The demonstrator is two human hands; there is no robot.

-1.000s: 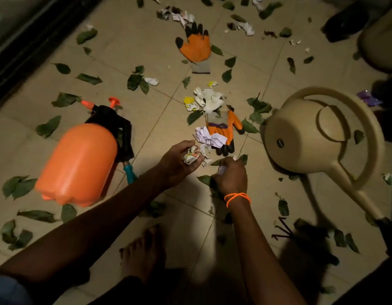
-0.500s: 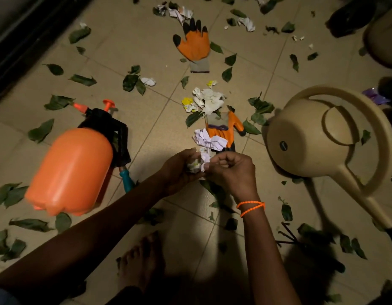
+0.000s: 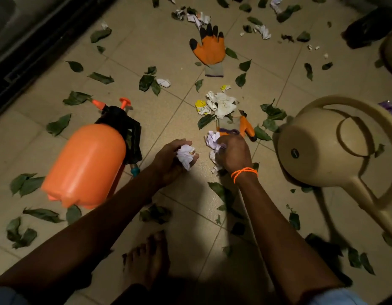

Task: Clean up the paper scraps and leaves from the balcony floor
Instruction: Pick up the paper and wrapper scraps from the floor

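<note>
The left hand [image 3: 173,160] is holding a wad of paper scraps [image 3: 185,156], larger than a second ago. The right hand [image 3: 233,154] has moved from it and is gripping lavender scraps [image 3: 213,139] on the floor [image 3: 146,51] centre. Collection is progressing; leaves [image 3: 58,124] are remaining scattered. No legible writing.

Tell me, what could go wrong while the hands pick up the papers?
The left hand already grips a full paper wad, so bits might drop out. The right hand grabs scraps beside the half-buried glove and could scoop it up too. The bare foot might slip on leaves.
</note>
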